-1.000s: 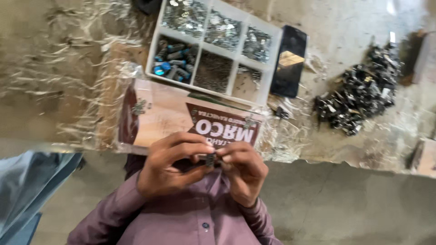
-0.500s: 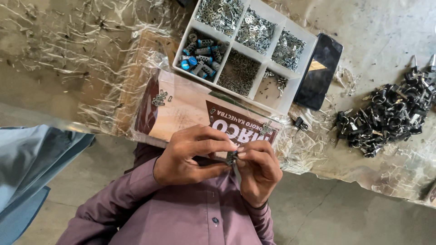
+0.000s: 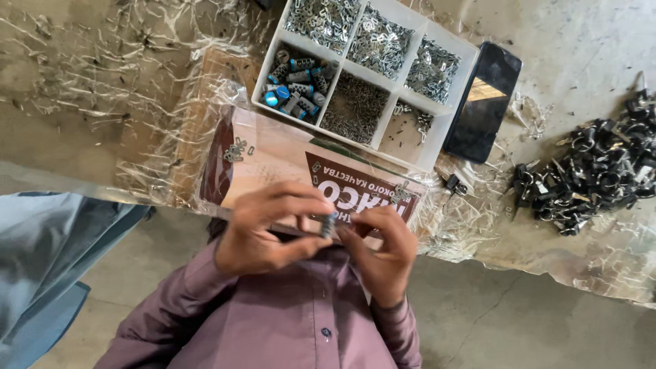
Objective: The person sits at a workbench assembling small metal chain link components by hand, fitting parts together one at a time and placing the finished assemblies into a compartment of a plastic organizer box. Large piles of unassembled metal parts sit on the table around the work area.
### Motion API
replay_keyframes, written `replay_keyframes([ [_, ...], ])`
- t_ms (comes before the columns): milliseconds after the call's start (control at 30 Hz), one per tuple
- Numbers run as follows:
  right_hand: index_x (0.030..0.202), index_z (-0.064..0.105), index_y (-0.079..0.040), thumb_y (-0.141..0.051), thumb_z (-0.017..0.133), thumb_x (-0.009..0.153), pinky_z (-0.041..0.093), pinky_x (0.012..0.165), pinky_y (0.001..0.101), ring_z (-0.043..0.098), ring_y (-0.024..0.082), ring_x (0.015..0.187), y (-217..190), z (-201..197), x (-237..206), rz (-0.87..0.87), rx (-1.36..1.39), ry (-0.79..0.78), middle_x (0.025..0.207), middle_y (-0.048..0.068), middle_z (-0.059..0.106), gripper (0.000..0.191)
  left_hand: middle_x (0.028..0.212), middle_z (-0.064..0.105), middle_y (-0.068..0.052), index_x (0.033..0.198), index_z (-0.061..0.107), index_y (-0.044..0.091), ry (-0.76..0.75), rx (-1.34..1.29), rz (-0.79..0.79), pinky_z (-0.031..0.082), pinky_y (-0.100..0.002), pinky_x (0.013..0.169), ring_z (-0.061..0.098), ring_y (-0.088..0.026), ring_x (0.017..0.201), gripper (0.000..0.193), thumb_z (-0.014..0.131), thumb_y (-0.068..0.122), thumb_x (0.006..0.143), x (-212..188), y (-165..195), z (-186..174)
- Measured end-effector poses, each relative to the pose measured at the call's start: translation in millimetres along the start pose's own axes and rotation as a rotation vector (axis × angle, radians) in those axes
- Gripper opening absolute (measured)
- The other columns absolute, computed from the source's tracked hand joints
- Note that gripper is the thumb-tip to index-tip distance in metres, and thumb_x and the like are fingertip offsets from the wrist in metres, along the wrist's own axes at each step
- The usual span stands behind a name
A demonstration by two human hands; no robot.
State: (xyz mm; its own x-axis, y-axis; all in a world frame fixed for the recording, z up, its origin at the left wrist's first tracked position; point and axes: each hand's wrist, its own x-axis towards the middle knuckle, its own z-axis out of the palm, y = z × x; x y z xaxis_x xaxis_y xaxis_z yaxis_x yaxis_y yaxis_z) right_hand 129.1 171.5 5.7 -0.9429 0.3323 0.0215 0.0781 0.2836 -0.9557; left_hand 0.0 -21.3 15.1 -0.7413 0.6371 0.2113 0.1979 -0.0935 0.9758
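My left hand [image 3: 270,229] and my right hand [image 3: 383,249] meet close to my chest, over the near table edge. Between their fingertips they pinch a small metal cylinder part [image 3: 328,224], each hand gripping one side. Purple sleeves cover both arms. Just beyond the hands lies a plastic-wrapped printed cardboard sheet [image 3: 273,160] with a few tiny metal pieces [image 3: 236,150] on it. Farther off stands a white compartment tray [image 3: 447,113]; one cell holds blue-capped cylinders [image 3: 294,85], the others hold small metal bits.
A black phone [image 3: 484,102] lies right of the tray. A heap of dark metal parts [image 3: 591,178] sits at the far right. Crinkled clear plastic [image 3: 102,89] covers the table. Blue cloth [image 3: 48,253] hangs at the lower left.
The view has shifted, so the tray and the heap of parts sit differently in frame. Both hands stay together on the small part, with only slight finger movement.
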Motion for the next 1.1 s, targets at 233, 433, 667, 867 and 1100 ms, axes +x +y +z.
replay_keyframes([
  [233,0.131,0.068,-0.008,-0.041,0.087,0.079,0.048,0.069,0.0359,0.056,0.022,0.082,-15,21,19,-0.301,-0.785,-0.138,0.096,0.006,0.057,0.064,0.119,0.071,-0.011,0.115,0.071,0.003,0.150,0.160,-0.015,0.060,-0.028,0.081,0.069,-0.011,0.087,0.036,0.087,0.004,0.082,-3,3,-21],
  [433,0.126,0.071,-0.015,-0.037,0.084,0.087,0.048,0.078,0.0390,0.058,0.022,0.092,-4,9,25,-0.511,-0.747,-0.189,0.106,0.003,0.060,0.046,0.118,0.070,-0.012,0.114,0.070,0.004,0.096,0.127,-0.027,0.059,-0.026,0.075,0.069,-0.012,0.082,0.038,0.087,0.004,0.079,3,3,-7],
  [667,0.101,0.074,-0.006,0.000,0.079,0.090,0.063,0.079,0.0311,0.077,0.021,0.090,7,-18,3,-0.244,0.216,-0.261,0.098,0.008,0.077,0.014,0.118,0.070,-0.009,0.116,0.070,0.008,-0.001,0.066,0.002,0.061,-0.024,0.073,0.069,-0.011,0.082,0.039,0.087,0.007,0.081,11,-4,12],
  [867,0.096,0.070,0.001,0.010,0.084,0.076,0.059,0.070,0.0303,0.073,0.023,0.079,-8,-7,11,-0.368,-0.268,0.319,0.090,0.014,0.073,0.026,0.119,0.070,-0.009,0.118,0.071,0.009,-0.045,0.103,0.050,0.060,-0.026,0.073,0.069,-0.015,0.089,0.042,0.087,0.008,0.080,19,-2,21],
  [1100,0.098,0.069,0.000,0.013,0.081,0.079,0.057,0.076,0.0324,0.071,0.024,0.083,-31,2,17,-0.326,-0.145,0.276,0.090,0.012,0.073,0.026,0.118,0.071,-0.006,0.120,0.071,0.011,-0.030,0.186,0.094,0.057,-0.034,0.084,0.067,-0.022,0.097,0.047,0.089,0.012,0.076,21,5,13],
])
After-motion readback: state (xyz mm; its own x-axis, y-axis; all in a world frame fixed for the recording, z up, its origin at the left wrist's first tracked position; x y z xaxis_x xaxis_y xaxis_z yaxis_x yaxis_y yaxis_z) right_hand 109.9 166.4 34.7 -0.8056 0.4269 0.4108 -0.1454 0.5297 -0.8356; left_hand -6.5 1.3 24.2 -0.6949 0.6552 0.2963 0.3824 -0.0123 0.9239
